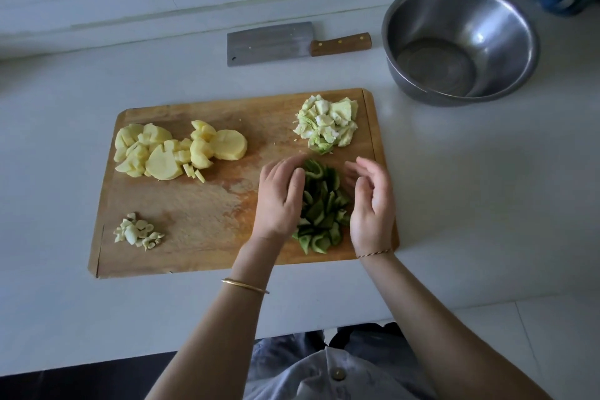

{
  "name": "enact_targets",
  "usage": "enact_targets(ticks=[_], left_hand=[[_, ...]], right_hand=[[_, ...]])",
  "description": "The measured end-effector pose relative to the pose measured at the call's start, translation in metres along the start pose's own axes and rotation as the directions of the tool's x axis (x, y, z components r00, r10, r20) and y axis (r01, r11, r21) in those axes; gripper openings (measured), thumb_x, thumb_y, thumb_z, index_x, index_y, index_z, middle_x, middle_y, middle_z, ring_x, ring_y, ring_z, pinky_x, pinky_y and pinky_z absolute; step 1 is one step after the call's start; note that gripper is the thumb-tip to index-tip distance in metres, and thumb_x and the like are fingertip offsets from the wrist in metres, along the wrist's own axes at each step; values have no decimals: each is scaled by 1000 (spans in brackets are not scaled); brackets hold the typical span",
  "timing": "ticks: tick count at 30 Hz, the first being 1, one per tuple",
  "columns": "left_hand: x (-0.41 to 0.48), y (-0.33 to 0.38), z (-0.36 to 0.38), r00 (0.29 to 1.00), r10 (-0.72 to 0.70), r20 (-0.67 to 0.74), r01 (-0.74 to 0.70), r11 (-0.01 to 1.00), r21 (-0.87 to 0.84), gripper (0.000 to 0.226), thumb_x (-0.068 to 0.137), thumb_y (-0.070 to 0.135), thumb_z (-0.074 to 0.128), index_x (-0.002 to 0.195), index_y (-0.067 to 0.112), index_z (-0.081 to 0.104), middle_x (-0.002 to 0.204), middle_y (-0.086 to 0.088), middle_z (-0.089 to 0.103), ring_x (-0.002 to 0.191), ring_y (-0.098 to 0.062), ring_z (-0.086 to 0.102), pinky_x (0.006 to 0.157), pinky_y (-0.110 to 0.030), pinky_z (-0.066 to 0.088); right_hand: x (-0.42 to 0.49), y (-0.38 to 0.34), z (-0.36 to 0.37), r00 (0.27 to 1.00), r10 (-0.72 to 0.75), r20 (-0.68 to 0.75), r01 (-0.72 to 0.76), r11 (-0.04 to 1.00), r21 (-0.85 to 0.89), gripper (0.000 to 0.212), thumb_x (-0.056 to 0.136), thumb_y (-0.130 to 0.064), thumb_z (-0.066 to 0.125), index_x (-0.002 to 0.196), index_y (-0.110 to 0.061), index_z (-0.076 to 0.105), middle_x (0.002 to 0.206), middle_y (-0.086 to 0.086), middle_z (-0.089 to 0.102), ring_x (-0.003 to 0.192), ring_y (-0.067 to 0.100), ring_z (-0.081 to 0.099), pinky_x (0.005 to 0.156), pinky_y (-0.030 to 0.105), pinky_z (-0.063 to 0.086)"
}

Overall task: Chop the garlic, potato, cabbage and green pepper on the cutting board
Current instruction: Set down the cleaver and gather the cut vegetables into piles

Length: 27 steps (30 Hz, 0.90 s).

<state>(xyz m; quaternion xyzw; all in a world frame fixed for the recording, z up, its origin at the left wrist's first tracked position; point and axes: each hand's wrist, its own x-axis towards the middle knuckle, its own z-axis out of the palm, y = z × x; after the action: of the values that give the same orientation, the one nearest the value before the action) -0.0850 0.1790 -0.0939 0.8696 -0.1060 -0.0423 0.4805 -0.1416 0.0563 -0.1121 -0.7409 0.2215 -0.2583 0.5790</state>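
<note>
Green pepper (319,204) lies cut into a loose heap of strips at the near right corner of the cutting board (201,204), between the two hands; the left hand (279,201) rests with fairly straight fingers against the heap's left side, and the right hand (371,208) stands just beside its right side, fingers loosely bent, holding nothing. The strips look light, thin and a little slick, likely to slide and scatter rather than lift as one; I judge them best gathered by cupping both palms in from the sides, low on the wood. Cabbage (328,122) sits in pale chunks just beyond; potato (175,149) in thick slices at the far left; garlic (138,230) in a small heap at the near left; all four look cut. The heap lies close to the board's right and near edges, so a stray push could send bits onto the counter (470,172); bare wood lies in the middle. A knife (285,42) lies flat beyond the board, well apart from both hands; a steel bowl (506,26) stands at the far right.
</note>
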Motion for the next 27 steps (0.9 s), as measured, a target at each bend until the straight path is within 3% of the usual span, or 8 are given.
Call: enact_targets(ticks=[5,7,9,11,14,16,19,27], left_hand=[[4,-3,-1,994,76,76,-81,995,58,52,91,44,27,114,17,65,107,14,59,100,10,34,92,-23,29],[1,-4,-2,993,83,84,-85,996,26,50,91,44,28,112,17,65,104,16,59,99,17,33,89,-15,28],[-1,-3,-6,995,62,83,-62,998,-4,43,93,42,32,114,19,63,103,21,58,100,9,38,89,-11,29],[-5,-6,-8,999,-10,41,12,999,-44,41,93,39,36,122,21,58,109,25,55,108,0,40,95,-19,34],[-13,-12,-16,996,-69,48,76,982,-171,55,87,49,48,137,28,42,135,7,48,129,-13,40,108,-41,37],[-25,-16,-24,987,-5,160,15,998,-65,83,77,60,61,145,29,26,151,-2,30,141,-18,26,115,-43,26],[-43,-20,-29,950,146,275,-219,942,256,123,61,76,61,150,7,13,157,-4,7,146,-16,3,117,-33,6],[-49,-29,-11,923,168,346,-329,811,484,129,59,83,50,149,5,0,158,-19,9,147,-28,6,120,-43,7]], right_hand=[[-10,5,-5,999,-11,35,11,1000,10,35,93,-1,35,123,3,51,117,9,62,110,16,61,94,38,51],[-8,3,-4,998,-4,59,3,1000,7,36,92,-2,35,124,2,51,118,5,61,112,14,60,97,35,49],[-5,0,-2,996,-18,85,20,1000,-23,37,91,-1,36,124,2,52,119,3,60,113,14,59,98,27,47],[0,-1,1,992,-50,112,58,996,-64,37,91,1,37,124,2,53,120,6,61,113,14,58,99,22,45],[9,-2,5,973,-113,203,144,979,-146,38,90,2,39,123,1,58,124,9,61,117,15,55,103,19,40],[14,-1,7,944,-142,297,207,958,-199,38,89,1,40,120,-1,62,124,10,62,119,17,54,106,21,37],[17,0,10,908,-163,386,265,937,-227,37,90,-9,40,115,-2,66,120,9,65,117,21,56,105,32,41],[9,4,8,907,-228,354,313,927,-206,37,89,-14,39,106,-2,70,112,9,69,110,22,60,100,28,43]])
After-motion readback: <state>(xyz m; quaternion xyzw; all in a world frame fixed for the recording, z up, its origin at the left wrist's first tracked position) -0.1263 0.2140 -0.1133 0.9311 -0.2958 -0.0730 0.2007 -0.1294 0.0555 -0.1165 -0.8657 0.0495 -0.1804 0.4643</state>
